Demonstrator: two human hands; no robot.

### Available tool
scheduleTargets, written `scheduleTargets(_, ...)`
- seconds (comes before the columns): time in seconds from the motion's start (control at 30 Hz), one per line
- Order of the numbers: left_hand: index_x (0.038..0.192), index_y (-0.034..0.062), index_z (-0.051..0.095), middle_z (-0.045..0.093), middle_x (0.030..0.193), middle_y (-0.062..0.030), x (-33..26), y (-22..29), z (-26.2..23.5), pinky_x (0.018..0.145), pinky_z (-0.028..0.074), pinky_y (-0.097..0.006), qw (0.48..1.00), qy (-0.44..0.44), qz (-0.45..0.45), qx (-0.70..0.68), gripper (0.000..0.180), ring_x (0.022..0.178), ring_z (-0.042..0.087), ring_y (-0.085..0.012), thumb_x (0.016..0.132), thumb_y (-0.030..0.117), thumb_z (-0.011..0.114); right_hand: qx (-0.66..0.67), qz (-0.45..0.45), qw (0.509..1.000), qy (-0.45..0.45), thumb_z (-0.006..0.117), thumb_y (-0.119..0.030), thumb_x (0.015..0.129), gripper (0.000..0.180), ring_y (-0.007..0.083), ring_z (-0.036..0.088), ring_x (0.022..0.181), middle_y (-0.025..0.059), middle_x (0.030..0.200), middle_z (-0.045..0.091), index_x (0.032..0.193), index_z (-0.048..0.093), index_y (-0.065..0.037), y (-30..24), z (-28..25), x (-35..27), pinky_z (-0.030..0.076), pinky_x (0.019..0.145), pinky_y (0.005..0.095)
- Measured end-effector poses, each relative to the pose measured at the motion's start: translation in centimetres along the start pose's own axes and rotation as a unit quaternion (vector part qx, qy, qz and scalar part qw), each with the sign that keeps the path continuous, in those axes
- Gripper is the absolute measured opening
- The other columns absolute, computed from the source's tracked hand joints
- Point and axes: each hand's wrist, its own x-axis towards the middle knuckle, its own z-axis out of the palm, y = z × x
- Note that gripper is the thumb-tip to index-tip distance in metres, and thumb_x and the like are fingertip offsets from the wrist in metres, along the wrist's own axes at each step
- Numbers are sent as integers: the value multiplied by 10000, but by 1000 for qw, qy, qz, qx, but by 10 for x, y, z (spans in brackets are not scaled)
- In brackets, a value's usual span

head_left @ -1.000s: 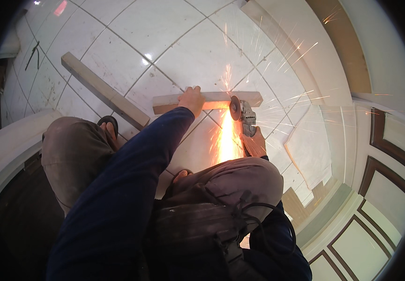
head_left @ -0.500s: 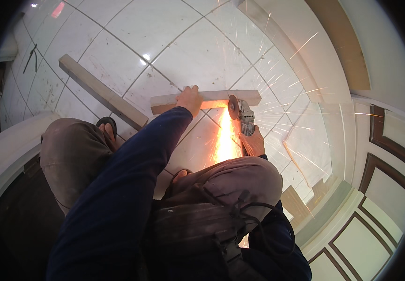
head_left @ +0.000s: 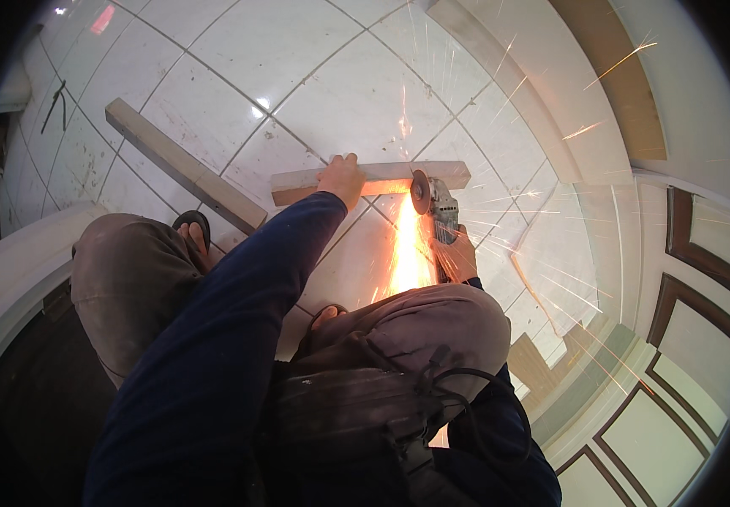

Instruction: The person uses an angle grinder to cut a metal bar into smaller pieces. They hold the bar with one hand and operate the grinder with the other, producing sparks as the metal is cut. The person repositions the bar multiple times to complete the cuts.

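Left hand (head_left: 342, 180) clamped over grey bar (head_left: 388, 172), which lies across white tiles (head_left: 331, 93) | right hand (head_left: 458, 255) wrapped around angle grinder (head_left: 445, 205), disc at bar's near edge | sparks (head_left: 409, 253) stream kneeward (narrower than a second ago); hands barely moved | grinder markings too small to read

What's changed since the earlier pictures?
The sparks scatter in a different pattern, and the camera view has shifted slightly. Nothing was taken or released: the left hand stays on the grey bar, the right hand on the angle grinder; the loose bar lies unmoved.
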Motion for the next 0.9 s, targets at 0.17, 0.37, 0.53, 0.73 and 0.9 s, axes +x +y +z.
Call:
scheduleTargets(0.17,1129,-44,710,584,1258,-141,7,13,1,933,593,-440,999,18,8,-35,278,1157,614,-347,854,-45,676,12,11,1000,23,818,-418,764,665,429,735,1015,262,1066,747,1234,582,-10,4,-11,-5,579,881,485)
scheduleTargets(0.37,1110,-48,712,587,1250,-146,6,6,4,933,589,-442,999,18,13,-31,265,1159,614,-350,849,-48,672,24,5,1000,9,806,-417,775,658,427,737,1007,257,1073,749,1235,589,0,-2,-10,-7,580,880,475)
scheduleTargets(0.53,1110,-45,709,589,1249,-145,7,10,-1,930,589,-444,1000,13,20,-18,267,1152,617,-353,845,-46,675,42,16,999,4,800,-423,782,679,437,731,1026,266,1090,747,1260,584,8,8,-10,-10,578,884,487)
scheduleTargets(0.73,1106,-31,712,586,1251,-138,1,4,3,911,600,-450,999,22,0,-30,262,1147,618,-354,845,-38,685,5,14,1000,15,801,-421,781,681,453,722,1038,277,1099,742,1260,588,14,-3,-6,-9,575,891,489)
scheduleTargets(0.9,1061,-8,731,586,1249,-126,5,10,0,895,609,-458,999,19,-6,-40,199,1141,622,-348,872,4,669,43,-47,997,46,800,-406,783,676,465,706,1057,321,1093,715,1246,582,36,5,-8,-8,562,903,493)
